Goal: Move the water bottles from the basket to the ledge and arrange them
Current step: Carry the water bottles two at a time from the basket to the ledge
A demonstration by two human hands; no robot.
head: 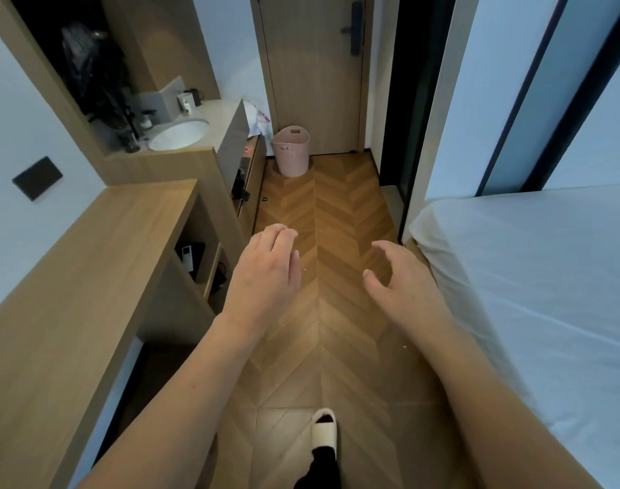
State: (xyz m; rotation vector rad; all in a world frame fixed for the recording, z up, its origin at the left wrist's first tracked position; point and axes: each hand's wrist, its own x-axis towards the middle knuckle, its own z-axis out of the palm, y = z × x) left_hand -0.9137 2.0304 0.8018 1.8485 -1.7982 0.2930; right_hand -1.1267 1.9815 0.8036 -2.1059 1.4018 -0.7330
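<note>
A pink plastic basket (290, 150) stands on the floor at the far end of the corridor, in front of a wooden door. Its inside is hidden from here and no water bottles show. A long wooden ledge (90, 262) runs along the left wall. My left hand (266, 277) and my right hand (396, 280) hang in the air over the floor, both with loosely curled fingers and holding nothing. Both are far short of the basket.
A bed with a white sheet (534, 294) fills the right side. A counter with a round sink (178, 135) and small toiletries lies at the far left. Herringbone wooden floor (329, 213) runs between them. My slippered foot (324, 432) is on the floor below.
</note>
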